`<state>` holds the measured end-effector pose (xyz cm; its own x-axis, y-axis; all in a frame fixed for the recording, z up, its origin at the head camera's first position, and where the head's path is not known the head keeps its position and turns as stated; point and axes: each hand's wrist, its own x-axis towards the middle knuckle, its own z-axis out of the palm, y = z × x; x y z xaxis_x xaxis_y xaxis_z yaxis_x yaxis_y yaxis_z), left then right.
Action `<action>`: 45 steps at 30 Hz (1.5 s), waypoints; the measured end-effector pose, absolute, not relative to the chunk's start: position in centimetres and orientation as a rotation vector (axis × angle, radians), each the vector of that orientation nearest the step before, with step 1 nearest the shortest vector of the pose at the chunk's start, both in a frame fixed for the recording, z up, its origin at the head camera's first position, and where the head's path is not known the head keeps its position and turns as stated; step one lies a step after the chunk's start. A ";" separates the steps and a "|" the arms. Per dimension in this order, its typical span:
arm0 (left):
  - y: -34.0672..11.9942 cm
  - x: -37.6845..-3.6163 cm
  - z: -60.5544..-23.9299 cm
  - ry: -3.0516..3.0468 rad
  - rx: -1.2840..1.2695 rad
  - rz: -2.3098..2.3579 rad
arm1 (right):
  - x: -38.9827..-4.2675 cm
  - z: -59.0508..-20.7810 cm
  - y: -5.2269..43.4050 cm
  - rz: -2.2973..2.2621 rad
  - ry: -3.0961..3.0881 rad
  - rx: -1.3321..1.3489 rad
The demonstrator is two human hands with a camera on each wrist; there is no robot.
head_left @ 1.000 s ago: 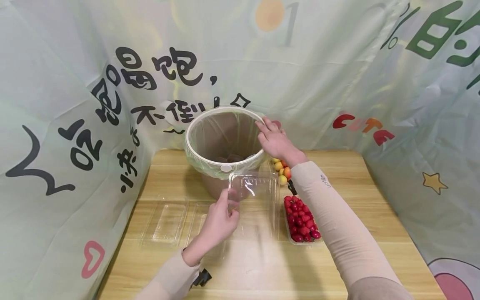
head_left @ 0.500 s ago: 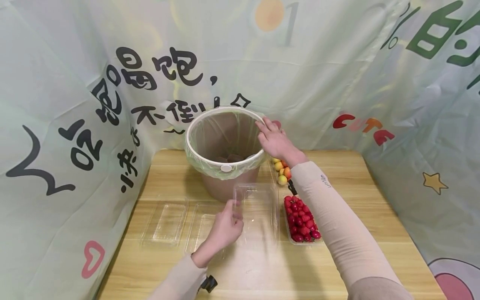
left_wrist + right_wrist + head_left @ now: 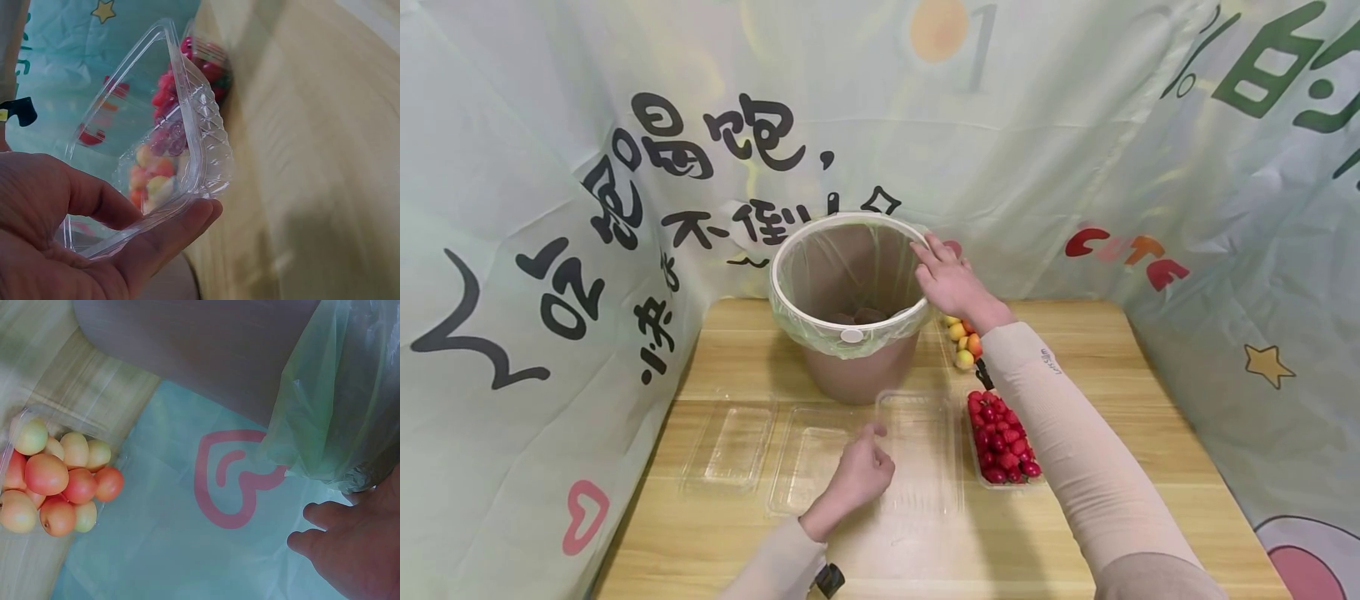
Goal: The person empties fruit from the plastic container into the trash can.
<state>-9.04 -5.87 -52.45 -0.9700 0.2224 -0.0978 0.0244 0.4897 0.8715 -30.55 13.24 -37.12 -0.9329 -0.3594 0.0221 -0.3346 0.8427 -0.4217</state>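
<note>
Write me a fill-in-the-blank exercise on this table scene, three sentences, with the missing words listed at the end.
1. The left hand pinches the edge of an empty clear plastic ____.
2. The right hand rests on the rim of the brown plastic bin, which is lined with a pale ____ bag.
3. The tray of small red fruits lies to the ____ of the clear tray held by the left hand.

Missing words: tray; green; right
</note>
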 end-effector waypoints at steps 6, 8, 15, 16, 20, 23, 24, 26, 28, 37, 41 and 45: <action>-5.6 -9.1 -53.4 2.559 0.201 1.436 | -30.6 -37.1 13.2 -0.668 2.959 -0.548; -5.5 -9.1 -53.7 2.581 0.200 1.413 | -30.6 -37.2 13.2 -0.663 2.962 -0.549; -5.2 -8.9 -54.5 2.588 0.181 1.351 | -30.6 -37.2 13.2 -0.673 2.961 -0.544; -5.2 -8.9 -54.6 2.588 0.182 1.348 | -30.5 -37.2 13.2 -0.669 2.960 -0.544; -5.2 -8.9 -54.9 2.582 0.183 1.338 | -30.5 -37.2 13.2 -0.662 2.958 -0.542; -5.1 -9.1 -55.0 2.572 0.174 1.326 | -30.5 -37.2 13.2 -0.664 2.960 -0.545; -5.1 -9.1 -55.1 2.569 0.167 1.320 | -30.5 -37.1 13.2 -0.665 2.961 -0.545; -5.1 -9.3 -55.1 2.569 0.148 1.303 | -30.4 -37.0 13.2 -0.665 2.962 -0.546; -5.0 -9.4 -55.1 2.565 0.130 1.294 | -30.4 -37.0 13.2 -0.663 2.961 -0.546; -5.1 -9.6 -55.2 2.606 0.136 1.256 | -30.4 -37.0 13.2 -0.674 2.957 -0.545; -5.2 -9.6 -55.3 2.604 0.135 1.254 | -30.4 -37.0 13.2 -0.675 2.955 -0.546; -5.3 -9.6 -55.4 2.592 0.126 1.255 | -30.5 -37.1 13.2 -0.668 2.955 -0.548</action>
<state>-9.59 -5.26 -55.42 -0.9629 0.1889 -0.1924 -0.0338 0.6235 0.7811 -30.49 13.20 -37.08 -0.9347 -0.3551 0.0171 -0.3279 0.8426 -0.4272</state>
